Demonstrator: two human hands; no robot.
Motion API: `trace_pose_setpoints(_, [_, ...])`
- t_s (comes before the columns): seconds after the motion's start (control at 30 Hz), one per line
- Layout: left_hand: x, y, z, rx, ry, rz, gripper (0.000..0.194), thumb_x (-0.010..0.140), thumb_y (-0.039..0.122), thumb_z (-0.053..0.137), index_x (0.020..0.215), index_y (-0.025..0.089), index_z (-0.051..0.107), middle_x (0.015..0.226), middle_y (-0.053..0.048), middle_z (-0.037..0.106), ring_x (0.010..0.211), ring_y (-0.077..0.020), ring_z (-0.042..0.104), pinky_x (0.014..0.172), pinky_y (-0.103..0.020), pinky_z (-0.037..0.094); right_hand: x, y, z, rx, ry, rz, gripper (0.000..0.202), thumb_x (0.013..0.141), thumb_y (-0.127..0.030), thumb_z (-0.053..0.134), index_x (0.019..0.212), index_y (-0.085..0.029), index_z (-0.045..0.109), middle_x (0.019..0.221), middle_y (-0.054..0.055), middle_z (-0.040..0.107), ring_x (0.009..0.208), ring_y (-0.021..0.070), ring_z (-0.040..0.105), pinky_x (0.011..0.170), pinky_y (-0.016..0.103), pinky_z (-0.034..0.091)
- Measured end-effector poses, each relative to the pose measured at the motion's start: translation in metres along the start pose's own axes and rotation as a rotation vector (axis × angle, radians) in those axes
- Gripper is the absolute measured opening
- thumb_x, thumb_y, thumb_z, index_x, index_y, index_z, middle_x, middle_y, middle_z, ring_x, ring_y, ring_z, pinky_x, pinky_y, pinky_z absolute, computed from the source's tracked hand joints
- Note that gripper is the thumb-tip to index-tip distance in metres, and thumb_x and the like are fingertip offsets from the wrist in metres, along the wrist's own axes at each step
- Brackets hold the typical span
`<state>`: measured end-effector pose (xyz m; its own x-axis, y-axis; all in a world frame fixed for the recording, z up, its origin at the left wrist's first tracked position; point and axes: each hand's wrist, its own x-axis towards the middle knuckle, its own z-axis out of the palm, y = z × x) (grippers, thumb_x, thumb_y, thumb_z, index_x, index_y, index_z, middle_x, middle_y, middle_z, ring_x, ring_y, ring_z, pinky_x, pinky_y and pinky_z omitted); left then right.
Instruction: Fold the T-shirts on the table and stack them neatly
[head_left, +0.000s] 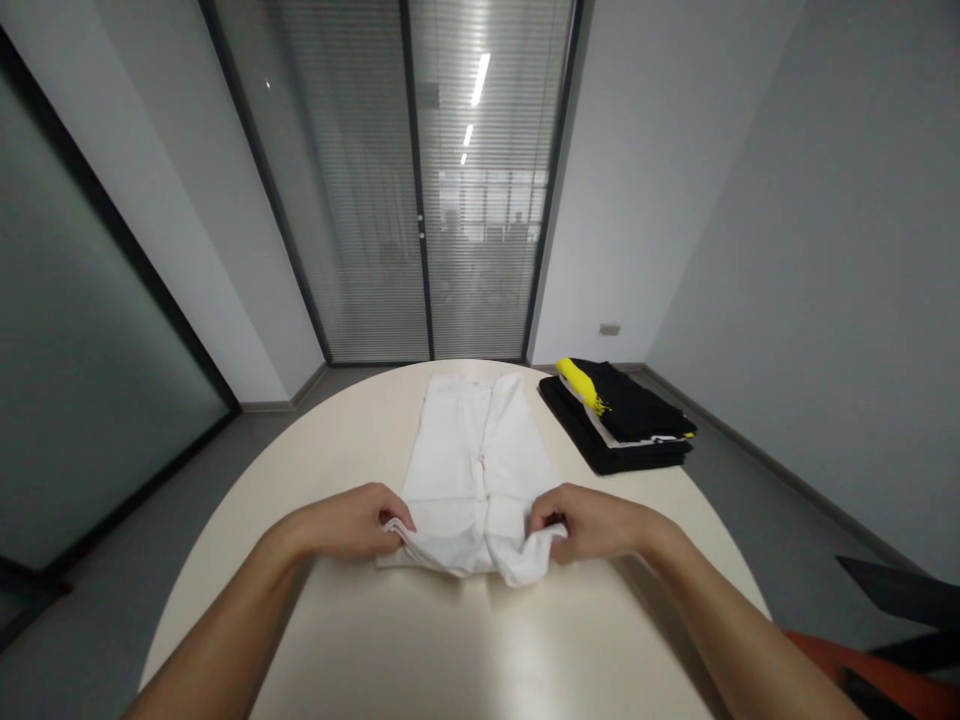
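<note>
A white garment (480, 450) lies lengthwise on the pale round table, its far end near the table's back edge. My left hand (367, 522) is closed on the near left corner of the cloth, with the fingers curled round the fabric. At the near right corner, my right hand (577, 522) pinches the same cloth. Between the two hands the near edge is bunched and slightly raised, with its lower rim sagging. A crease runs down the garment's middle.
On the right side of the table (337, 620) sits a stack of folded dark clothes (637, 400) with a yellow piece (577, 382) on it. An orange and black chair (862, 665) stands at the lower right. Glass doors (487, 250) are beyond the table.
</note>
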<state>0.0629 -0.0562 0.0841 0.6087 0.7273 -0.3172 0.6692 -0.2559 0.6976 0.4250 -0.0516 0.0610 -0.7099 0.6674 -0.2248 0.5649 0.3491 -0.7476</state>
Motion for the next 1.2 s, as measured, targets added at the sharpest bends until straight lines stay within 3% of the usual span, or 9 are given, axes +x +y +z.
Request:
trace_pose_setpoints(0.17, [0.005, 0.001, -0.004, -0.133, 0.057, 0.063, 0.023, 0.081, 0.024, 0.052, 0.076, 0.016, 0.073, 0.071, 0.000, 0.068, 0.068, -0.0159, 0.062, 0.063, -0.022, 0.043, -0.003, -0.001, -0.007, 0.098, 0.013, -0.034, 0.024, 0.072, -0.017, 0.060, 0.087, -0.015, 0.077, 0.078, 0.000, 0.071, 0.070, 0.0141, 0.059, 0.063, 0.022, 0.041])
trace_pose_setpoints(0.33, [0.018, -0.004, -0.003, -0.196, 0.357, 0.069, 0.028, 0.088, 0.035, 0.053, 0.087, 0.015, 0.073, 0.078, -0.001, 0.070, 0.061, -0.0141, 0.062, 0.062, -0.023, 0.045, -0.002, 0.003, -0.016, 0.208, 0.155, -0.067, 0.018, 0.082, -0.027, 0.059, 0.077, -0.013, 0.071, 0.067, -0.001, 0.059, 0.064, 0.0118, 0.049, 0.059, 0.023, 0.035])
trace_pose_setpoints(0.53, [0.031, -0.020, 0.003, -0.289, 0.550, 0.034, 0.039, 0.090, 0.047, 0.055, 0.106, 0.015, 0.069, 0.063, 0.000, 0.067, 0.053, -0.0153, 0.060, 0.050, -0.022, 0.038, -0.003, 0.016, -0.021, 0.291, 0.165, -0.064, 0.049, 0.087, -0.056, 0.061, 0.062, -0.015, 0.054, 0.058, -0.004, 0.041, 0.057, 0.0093, 0.036, 0.054, 0.023, 0.025])
trace_pose_setpoints(0.63, [0.035, -0.022, 0.004, -0.318, 0.606, 0.042, 0.042, 0.089, 0.050, 0.058, 0.109, 0.014, 0.066, 0.068, -0.003, 0.070, 0.059, -0.0170, 0.063, 0.052, -0.023, 0.042, 0.007, 0.021, -0.021, 0.296, 0.367, -0.054, 0.049, 0.087, -0.062, 0.060, 0.074, -0.014, 0.061, 0.066, -0.001, 0.053, 0.063, 0.0124, 0.046, 0.059, 0.024, 0.035])
trace_pose_setpoints(0.77, [0.045, -0.024, 0.010, -0.338, 0.714, 0.182, 0.052, 0.078, 0.044, 0.072, 0.122, 0.017, 0.060, 0.108, -0.008, 0.071, 0.088, -0.0197, 0.068, 0.069, -0.026, 0.051, 0.028, 0.031, -0.021, 0.281, 0.673, -0.073, 0.049, 0.089, -0.062, 0.058, 0.105, -0.016, 0.067, 0.099, 0.006, 0.068, 0.088, 0.0199, 0.060, 0.078, 0.030, 0.047])
trace_pose_setpoints(0.83, [0.053, -0.032, 0.016, -0.301, 0.746, 0.181, 0.059, 0.078, 0.039, 0.071, 0.131, 0.018, 0.055, 0.115, -0.008, 0.068, 0.091, -0.0189, 0.066, 0.071, -0.026, 0.051, 0.036, 0.038, -0.020, 0.242, 0.721, -0.049, 0.056, 0.089, -0.062, 0.059, 0.124, -0.018, 0.062, 0.114, 0.009, 0.067, 0.098, 0.0225, 0.061, 0.087, 0.034, 0.049])
trace_pose_setpoints(0.93, [0.069, -0.051, 0.027, -0.168, 0.827, 0.083, 0.058, 0.084, 0.033, 0.061, 0.139, 0.019, 0.050, 0.102, -0.005, 0.068, 0.080, -0.0162, 0.063, 0.073, -0.028, 0.051, 0.040, 0.050, -0.016, 0.131, 0.703, 0.021, 0.080, 0.079, -0.058, 0.072, 0.146, -0.022, 0.046, 0.128, 0.011, 0.061, 0.104, 0.0231, 0.061, 0.094, 0.038, 0.049])
trace_pose_setpoints(1.0, [0.077, -0.064, 0.031, -0.085, 0.875, 0.053, 0.059, 0.085, 0.030, 0.059, 0.142, 0.018, 0.048, 0.099, -0.004, 0.067, 0.076, -0.0152, 0.062, 0.079, -0.031, 0.052, 0.039, 0.057, -0.013, 0.080, 0.712, 0.025, 0.085, 0.076, -0.051, 0.077, 0.148, -0.023, 0.042, 0.132, 0.012, 0.059, 0.102, 0.0219, 0.061, 0.094, 0.038, 0.049])
trace_pose_setpoints(1.2, [0.088, -0.072, 0.026, -0.064, 0.983, 0.075, 0.041, 0.090, 0.035, 0.055, 0.127, 0.019, 0.061, 0.103, -0.005, 0.069, 0.085, -0.0170, 0.065, 0.080, -0.029, 0.052, 0.044, 0.058, -0.018, 0.097, 0.879, -0.060, 0.051, 0.091, -0.049, 0.059, 0.134, -0.022, 0.055, 0.115, 0.007, 0.065, 0.088, 0.0187, 0.060, 0.084, 0.034, 0.051])
